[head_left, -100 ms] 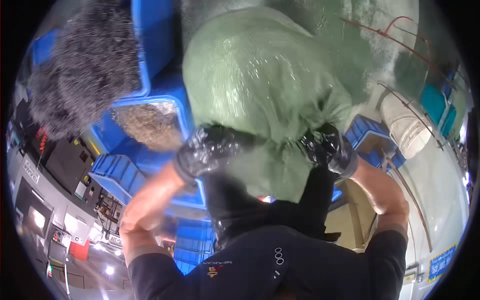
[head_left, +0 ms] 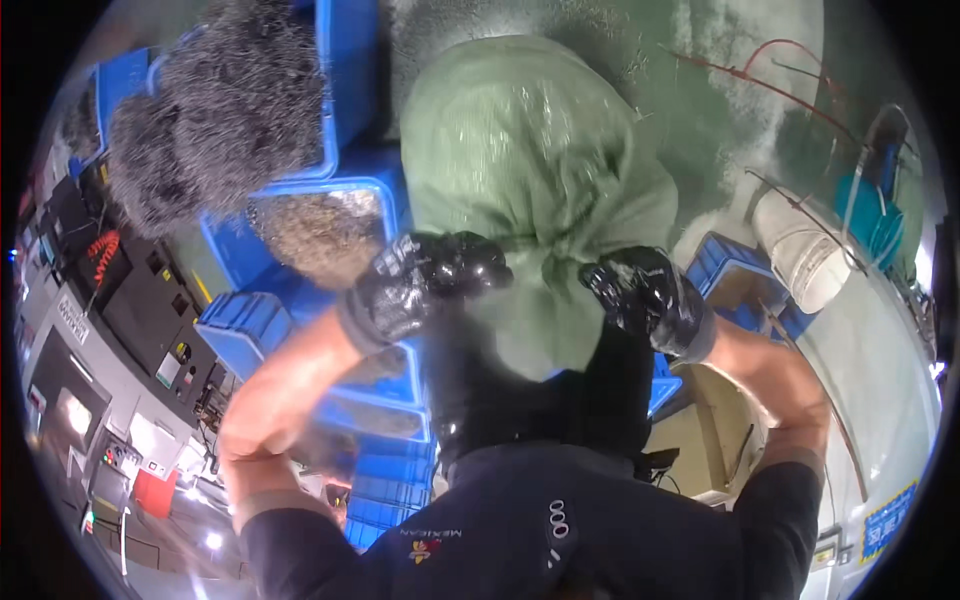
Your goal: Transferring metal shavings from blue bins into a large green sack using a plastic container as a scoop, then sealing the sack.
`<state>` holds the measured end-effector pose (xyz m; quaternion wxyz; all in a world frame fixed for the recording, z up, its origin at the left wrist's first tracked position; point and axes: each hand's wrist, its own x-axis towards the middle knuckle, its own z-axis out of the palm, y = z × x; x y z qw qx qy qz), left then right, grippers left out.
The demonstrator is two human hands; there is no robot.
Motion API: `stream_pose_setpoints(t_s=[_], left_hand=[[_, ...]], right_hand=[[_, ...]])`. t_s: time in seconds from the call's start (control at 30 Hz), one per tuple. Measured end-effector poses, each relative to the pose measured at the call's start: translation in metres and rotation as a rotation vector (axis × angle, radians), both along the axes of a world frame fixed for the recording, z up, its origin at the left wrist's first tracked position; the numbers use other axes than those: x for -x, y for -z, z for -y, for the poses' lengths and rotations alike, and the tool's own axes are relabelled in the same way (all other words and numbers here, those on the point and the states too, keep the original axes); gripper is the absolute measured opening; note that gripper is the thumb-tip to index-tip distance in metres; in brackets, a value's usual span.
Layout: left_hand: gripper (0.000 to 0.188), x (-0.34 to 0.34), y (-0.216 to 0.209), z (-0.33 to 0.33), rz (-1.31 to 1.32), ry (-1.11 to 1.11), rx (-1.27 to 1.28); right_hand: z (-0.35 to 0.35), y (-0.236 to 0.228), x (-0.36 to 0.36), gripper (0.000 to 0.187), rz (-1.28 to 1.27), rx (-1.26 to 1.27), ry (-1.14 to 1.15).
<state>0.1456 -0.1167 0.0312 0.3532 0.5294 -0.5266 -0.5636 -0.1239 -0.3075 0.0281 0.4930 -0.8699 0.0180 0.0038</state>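
Note:
A large, full sack (head_left: 520, 130) of wet-looking pale green cloth stands in front of me. Its neck is gathered into tight folds, and a loose flap hangs down towards my black apron (head_left: 520, 415). My left hand (head_left: 430, 280), in a shiny black work glove, is closed at the left of the neck. At the right of it, my right hand (head_left: 645, 295) in a matching glove is closed too, its fingers curled inward. Whatever is pinched in the fingers, perhaps a thin tie, is too small to make out.
At left, a blue crate (head_left: 330, 100) stands beside a heap of dark, bristly material (head_left: 215, 110); another blue bin (head_left: 385, 205) holds brownish matter (head_left: 315, 235). A white bucket (head_left: 805, 255), a blue crate (head_left: 715, 260) and a teal container (head_left: 870, 215) are at right. Thin rods lie nearby.
The sack's neck has drawn in tighter, with sharper folds. Both hands remain on either side of it, closed. The whole view has shifted slightly.

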Motion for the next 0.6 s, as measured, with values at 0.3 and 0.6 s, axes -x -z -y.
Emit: stream_pose_setpoints(t_s=[0.3, 0.6], left_hand=[[0.035, -0.007, 0.068, -0.006, -0.313, -0.09, 0.053], [0.035, -0.03, -0.004, 0.02, -0.123, -0.016, 0.017]], right_hand=[[0.019, 0.062, -0.002, 0.025, -0.353, -0.092, 0.108], [0.011, -0.024, -0.01, 0.035, -0.1, 0.232, -0.073]])
